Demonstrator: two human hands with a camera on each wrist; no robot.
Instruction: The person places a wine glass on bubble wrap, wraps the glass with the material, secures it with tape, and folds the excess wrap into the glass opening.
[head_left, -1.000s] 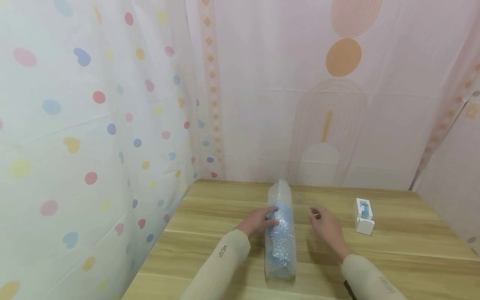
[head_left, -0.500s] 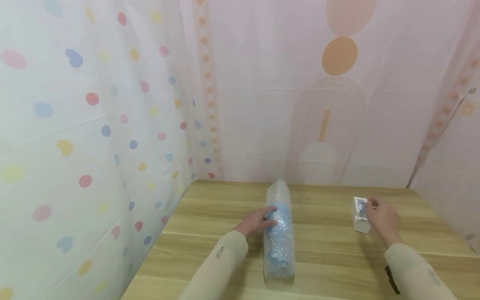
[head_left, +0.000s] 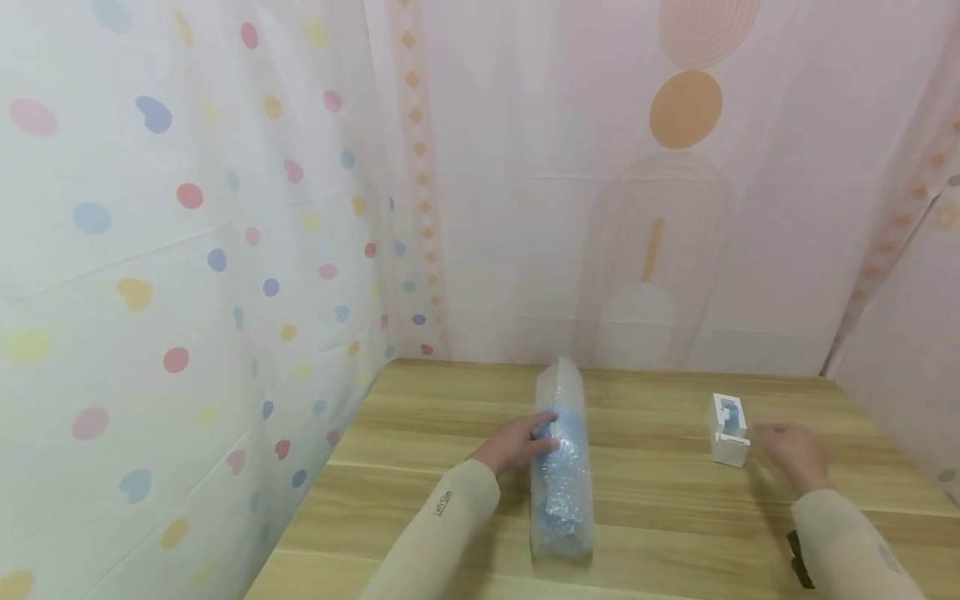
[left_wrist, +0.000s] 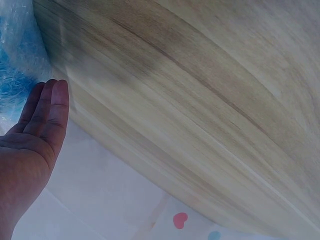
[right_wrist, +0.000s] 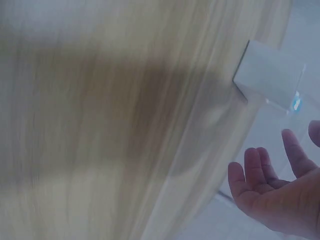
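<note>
Bubble wrap (head_left: pixel 564 487) lies rolled on the tabletop (head_left: pixel 652 521), probably steadied by the left hand (head_left: pixel 516 444) resting loose-fingered on it, while the right hand (head_left: pixel 797 455), empty and loosely bent, hangs beside the white box (head_left: pixel 729 452).

Curtained off, exact rm. type unclear, dotted curtain (head_left: pixel 202 308) on L, pinkish curtain (head_left: pixel 510 250) behind (arch print), wood-grain tbl. (head_left: pixel 652 500)

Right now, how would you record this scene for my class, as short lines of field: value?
left grip: touching the bubble-wrapped bundle
right grip: beside the white box, not touching it; fingers loosely bent
bundle: clear wrap, blue showing through, lying lengthwise on the table
box: right of the bundle, blue item in its opening
backdrop: patterned curtains
</note>
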